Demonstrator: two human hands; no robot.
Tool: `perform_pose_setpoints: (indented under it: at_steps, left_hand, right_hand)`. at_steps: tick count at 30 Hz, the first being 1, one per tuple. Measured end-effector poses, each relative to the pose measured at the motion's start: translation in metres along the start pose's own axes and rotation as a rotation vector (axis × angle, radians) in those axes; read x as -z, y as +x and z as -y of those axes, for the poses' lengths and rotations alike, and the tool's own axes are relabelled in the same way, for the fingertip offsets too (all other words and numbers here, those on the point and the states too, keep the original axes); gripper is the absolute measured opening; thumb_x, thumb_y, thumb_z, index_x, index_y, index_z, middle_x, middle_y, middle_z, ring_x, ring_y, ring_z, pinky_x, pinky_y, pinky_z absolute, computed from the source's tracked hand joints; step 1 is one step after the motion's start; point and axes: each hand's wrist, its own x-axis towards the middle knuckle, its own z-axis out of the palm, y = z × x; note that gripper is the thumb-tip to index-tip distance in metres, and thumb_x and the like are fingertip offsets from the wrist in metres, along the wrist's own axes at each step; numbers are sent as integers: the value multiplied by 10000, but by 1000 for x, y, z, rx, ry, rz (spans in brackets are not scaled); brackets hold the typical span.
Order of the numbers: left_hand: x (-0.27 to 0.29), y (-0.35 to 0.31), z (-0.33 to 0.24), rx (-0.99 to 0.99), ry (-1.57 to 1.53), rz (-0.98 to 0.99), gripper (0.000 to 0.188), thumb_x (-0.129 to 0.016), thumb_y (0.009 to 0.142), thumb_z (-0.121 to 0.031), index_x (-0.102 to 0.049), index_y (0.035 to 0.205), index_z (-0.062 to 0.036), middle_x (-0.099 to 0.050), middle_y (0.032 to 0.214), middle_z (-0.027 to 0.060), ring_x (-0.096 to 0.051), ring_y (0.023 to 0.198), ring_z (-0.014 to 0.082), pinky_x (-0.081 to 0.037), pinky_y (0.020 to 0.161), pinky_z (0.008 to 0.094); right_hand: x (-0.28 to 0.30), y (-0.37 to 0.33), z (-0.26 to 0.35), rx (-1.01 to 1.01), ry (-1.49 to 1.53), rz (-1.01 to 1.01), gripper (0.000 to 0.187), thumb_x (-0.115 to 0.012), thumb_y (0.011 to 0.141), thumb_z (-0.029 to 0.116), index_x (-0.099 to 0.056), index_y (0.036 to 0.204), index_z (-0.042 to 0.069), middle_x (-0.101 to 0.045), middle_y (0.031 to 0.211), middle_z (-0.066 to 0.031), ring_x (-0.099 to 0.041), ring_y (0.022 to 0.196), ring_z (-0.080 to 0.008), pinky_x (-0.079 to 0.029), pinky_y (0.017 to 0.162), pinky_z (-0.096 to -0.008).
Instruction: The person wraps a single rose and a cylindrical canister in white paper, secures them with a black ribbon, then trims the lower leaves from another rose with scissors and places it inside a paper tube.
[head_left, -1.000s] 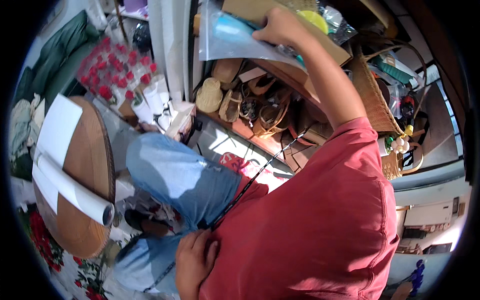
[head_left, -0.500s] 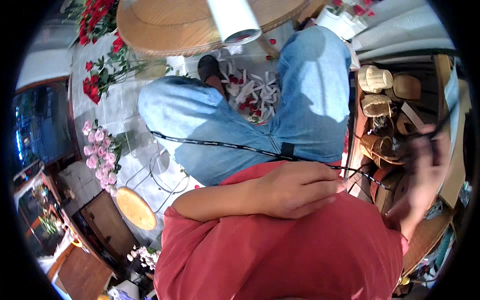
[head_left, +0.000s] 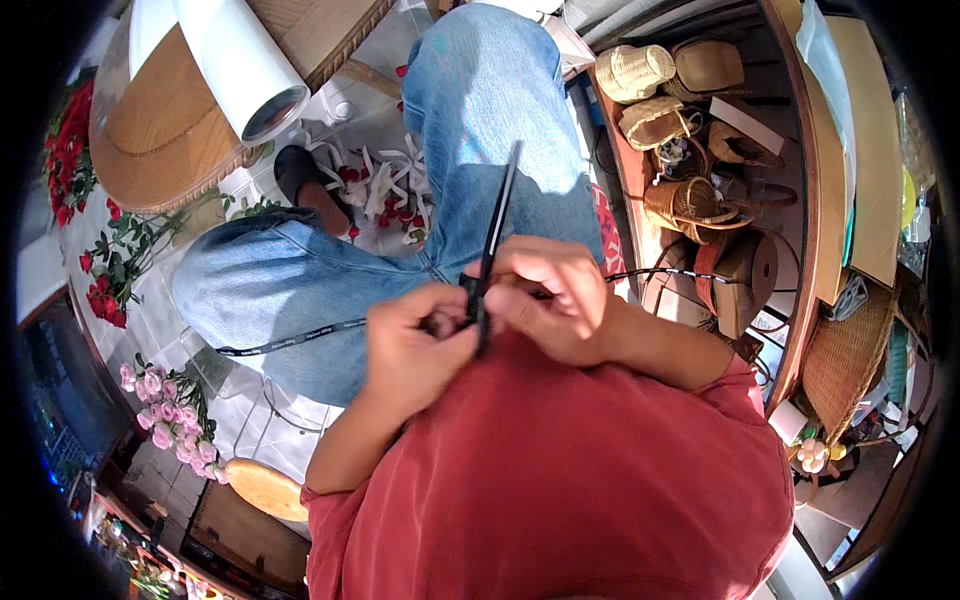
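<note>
My left hand [head_left: 415,340] and my right hand [head_left: 555,300] meet in front of my belly, both with closed fingers. A black ribbon [head_left: 290,342] with pale print runs over my left thigh into my left hand. Beyond my right hand it continues toward the shelf on the right. From between my fingers a narrow, glossy black strip [head_left: 503,200] sticks up, slightly tilted. I cannot tell whether it is a fold of the ribbon or a separate tool. My fingers hide the part where the two hands come together.
Wicker baskets [head_left: 635,75] and a brown spool [head_left: 762,270] fill the shelf at right. A wooden table [head_left: 165,110] with a white roll [head_left: 235,60] stands ahead left. Red roses [head_left: 105,300], pink roses [head_left: 170,410] and a round stool [head_left: 265,488] are at left. White ribbon scraps [head_left: 385,185] lie between my legs.
My right hand has come back from the shelf side to meet my left at my belly. The black strip now stands up between them. My view has turned to the right.
</note>
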Motion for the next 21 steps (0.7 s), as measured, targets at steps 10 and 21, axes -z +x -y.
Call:
perform_pose_setpoints:
  at_steps: [10, 21]
  left_hand:
    - [110, -60, 19, 18, -147, 30, 441, -976, 653, -173, -633, 822, 46, -598, 733, 36, -702, 789, 167, -564, 767, 308]
    - [135, -81, 14, 51, 109, 341, 395, -878, 588, -139, -709, 889, 52, -683, 764, 65, -565, 670, 138, -448, 603, 309]
  right_hand:
    - [-20, 17, -52, 62, -170, 520, 188, -717, 851, 126, -664, 1011, 44, -674, 1002, -141, -640, 978, -368, -503, 873, -469]
    - [-14, 77, -62, 10, 372, 656, 165, -711, 852, 41, -755, 1008, 11, -724, 964, -78, -642, 830, -153, -517, 726, -308]
